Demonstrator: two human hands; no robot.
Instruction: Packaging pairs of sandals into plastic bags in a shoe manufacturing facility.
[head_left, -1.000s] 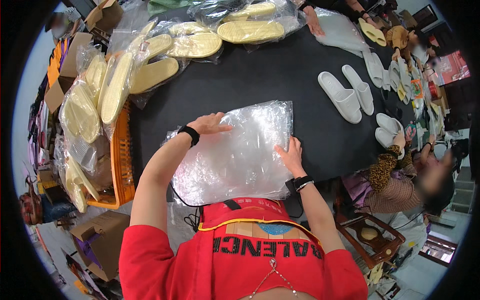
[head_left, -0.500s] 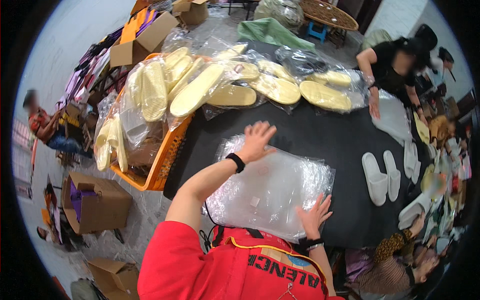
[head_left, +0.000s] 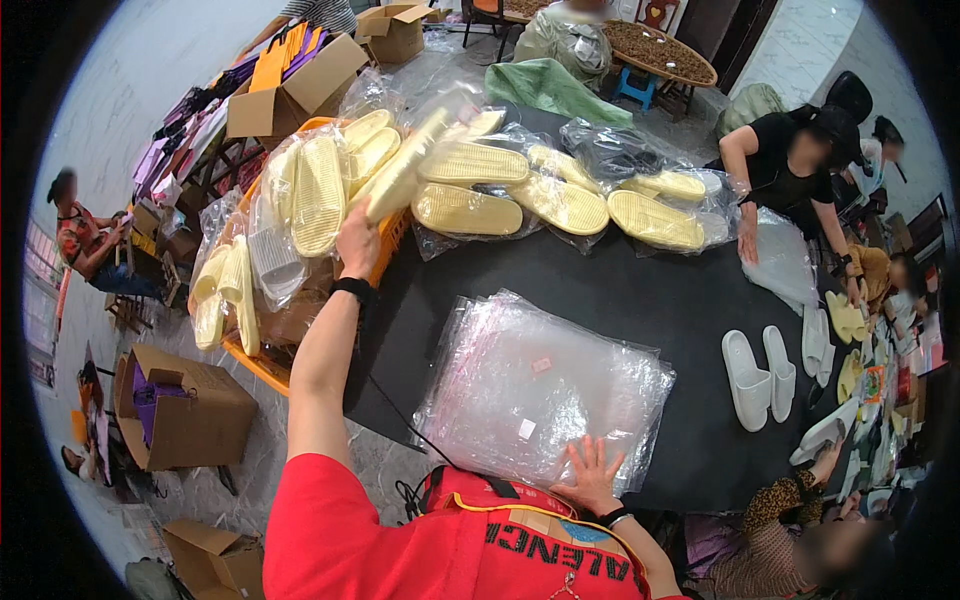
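My left hand (head_left: 357,243) reaches to the orange basket's edge and grips the near end of a bagged yellow slipper (head_left: 405,165), which is tilted up and blurred by motion. My right hand (head_left: 592,478) lies with spread fingers on the near right part of a stack of clear plastic bags (head_left: 480,390). More yellow slippers in clear bags, such as a sole-up slipper (head_left: 467,209), lie along the far side of the black table (head_left: 620,290). Other bagged slippers (head_left: 319,195) fill the orange basket (head_left: 385,250) at the left.
White slippers (head_left: 748,380) stand at the table's right. A co-worker in black (head_left: 800,165) leans over the far right corner, hands by a clear bag (head_left: 780,250). Another person (head_left: 790,540) sits at the near right. Cardboard boxes (head_left: 190,410) stand on the floor at left.
My left hand has moved from above the bag stack to the basket and taken hold of a bagged slipper, now lifted. My right hand has slid left and nearer on the bags.
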